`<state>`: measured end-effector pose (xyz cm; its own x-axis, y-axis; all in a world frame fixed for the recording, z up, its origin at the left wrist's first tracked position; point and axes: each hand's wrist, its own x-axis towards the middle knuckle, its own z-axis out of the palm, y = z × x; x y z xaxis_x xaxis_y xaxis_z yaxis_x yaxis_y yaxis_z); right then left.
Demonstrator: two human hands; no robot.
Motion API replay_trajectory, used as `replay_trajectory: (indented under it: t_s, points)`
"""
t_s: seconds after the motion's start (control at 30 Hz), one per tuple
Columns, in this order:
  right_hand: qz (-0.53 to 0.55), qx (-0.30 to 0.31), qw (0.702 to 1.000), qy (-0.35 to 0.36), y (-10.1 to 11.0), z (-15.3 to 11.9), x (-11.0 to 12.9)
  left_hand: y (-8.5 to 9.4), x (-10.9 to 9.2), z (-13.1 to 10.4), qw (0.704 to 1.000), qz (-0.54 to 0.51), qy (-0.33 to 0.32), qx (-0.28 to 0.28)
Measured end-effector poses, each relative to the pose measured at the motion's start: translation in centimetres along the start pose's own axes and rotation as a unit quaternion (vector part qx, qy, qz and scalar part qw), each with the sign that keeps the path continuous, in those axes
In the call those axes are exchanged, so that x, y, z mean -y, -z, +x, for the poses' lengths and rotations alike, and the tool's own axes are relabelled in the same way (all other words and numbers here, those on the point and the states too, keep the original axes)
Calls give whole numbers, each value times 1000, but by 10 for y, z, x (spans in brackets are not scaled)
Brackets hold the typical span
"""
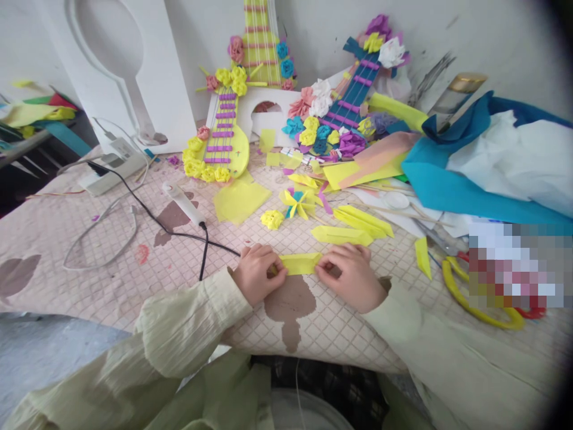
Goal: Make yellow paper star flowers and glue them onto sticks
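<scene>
A folded yellow paper strip (301, 264) is stretched level between my two hands, just above the quilted table cover. Its left end is pinched by my left hand (258, 273), fingers curled. At the other end, the thumb and fingers of my right hand (351, 276) close on the paper. Right behind the strip lie more folded yellow strips (342, 235). Beyond them are a yellow paper star shape (299, 205) with a bit of blue under it, and a crumpled yellow paper flower (271, 219). A flat yellow sheet (242, 200) rests farther back on the left.
Paper-flower-trimmed model instruments, one yellow (239, 152) and one blue (349, 98), lean at the back. A white glue gun (183, 203) with a black cord and a power strip (114, 170) lie left. Scissors (474, 304) and blue paper (487, 179) are at right.
</scene>
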<state>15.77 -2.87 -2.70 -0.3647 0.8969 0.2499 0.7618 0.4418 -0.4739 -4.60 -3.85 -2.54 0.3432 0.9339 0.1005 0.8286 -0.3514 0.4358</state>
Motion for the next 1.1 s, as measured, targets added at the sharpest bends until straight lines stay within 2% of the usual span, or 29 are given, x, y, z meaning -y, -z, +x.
replay_trajectory:
  t_s: [0.3,0.47,0.57,0.67,0.8,0.87,1.1]
  points:
    - [-25,-26,999,14,-3,-4,-1,-1,0,-1,1000,-2,-7,-10]
    - [-14,-19,1000,7,-3,-4,-2,-1,1,0,1000,-4,-9,-12]
    - [-33,-49,998,11,-3,-6,0,-1,1,0,1000,-5,-11,-15]
    - [-78,-69,992,72,-4,-10,4,0,0,0,1000,-9,-7,-21]
    - [-139,-34,969,199,-6,-12,10,1,-1,0,1000,-1,-4,-25]
    - [-159,-17,959,234,-6,-11,13,0,-1,0,1000,2,-6,-26]
    - [-179,3,955,236,-7,-10,9,1,0,0,1000,2,-12,-18]
